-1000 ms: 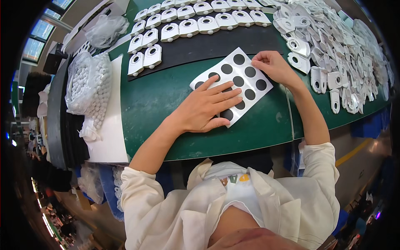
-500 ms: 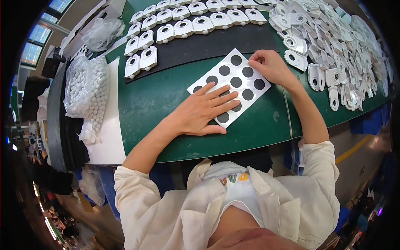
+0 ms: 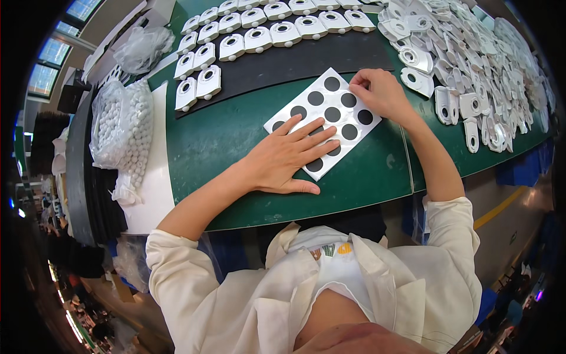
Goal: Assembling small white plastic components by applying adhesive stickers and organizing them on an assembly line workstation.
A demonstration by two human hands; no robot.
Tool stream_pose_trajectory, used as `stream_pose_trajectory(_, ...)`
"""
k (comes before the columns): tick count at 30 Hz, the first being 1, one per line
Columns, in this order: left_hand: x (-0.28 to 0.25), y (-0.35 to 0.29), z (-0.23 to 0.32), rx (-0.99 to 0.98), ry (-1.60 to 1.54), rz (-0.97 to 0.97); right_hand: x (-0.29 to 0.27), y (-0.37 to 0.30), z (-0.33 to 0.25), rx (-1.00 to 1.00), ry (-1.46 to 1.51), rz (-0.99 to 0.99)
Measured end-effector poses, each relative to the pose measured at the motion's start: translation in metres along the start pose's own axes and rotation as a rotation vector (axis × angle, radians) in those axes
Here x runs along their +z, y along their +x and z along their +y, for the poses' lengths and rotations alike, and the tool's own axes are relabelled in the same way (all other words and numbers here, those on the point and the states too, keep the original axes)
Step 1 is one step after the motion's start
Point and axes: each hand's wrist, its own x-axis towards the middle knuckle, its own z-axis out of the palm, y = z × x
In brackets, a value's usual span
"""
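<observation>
A white sheet of black round stickers (image 3: pixel 332 114) lies at a slant on the green table. Spread flat over its lower left part is my left hand (image 3: pixel 283 154), fingers apart, covering some of the dots. The left thumb rests on the table beside the sheet's lower corner. My right hand (image 3: pixel 377 93) is at the sheet's upper right edge, with fingers curled and thumb and fingertips pinched on that edge. Whether a single sticker is being lifted there cannot be made out.
Rows of white plastic parts (image 3: pixel 257 39) with round holes stand on a black mat (image 3: pixel 306 66) beyond the sheet. A large heap of similar parts (image 3: pixel 471 76) lies at right. At left sits a clear bag of white balls (image 3: pixel 121 124) on white board.
Both hands stay in nearly the same place on the sheet. My left elbow has shifted slightly outward to the left.
</observation>
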Motion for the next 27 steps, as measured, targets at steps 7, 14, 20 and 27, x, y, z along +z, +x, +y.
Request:
stream_pose_trajectory(7,0.003,0.0,-0.002,-0.047,-0.093,0.044,-0.004,0.01,0.014,-0.049,0.224,-0.125)
stream_pose_trajectory(14,0.007,-0.001,0.002,-0.16,-0.116,0.077,-0.001,0.006,0.01,-0.07,0.115,-0.079)
stream_pose_trajectory(20,0.005,-0.002,0.008,-0.255,-0.066,0.136,0.002,0.002,0.004,-0.065,0.03,-0.013)
stream_pose_trajectory(27,0.007,0.0,0.009,-0.266,-0.054,0.127,0.001,-0.002,-0.001,-0.043,-0.044,0.055)
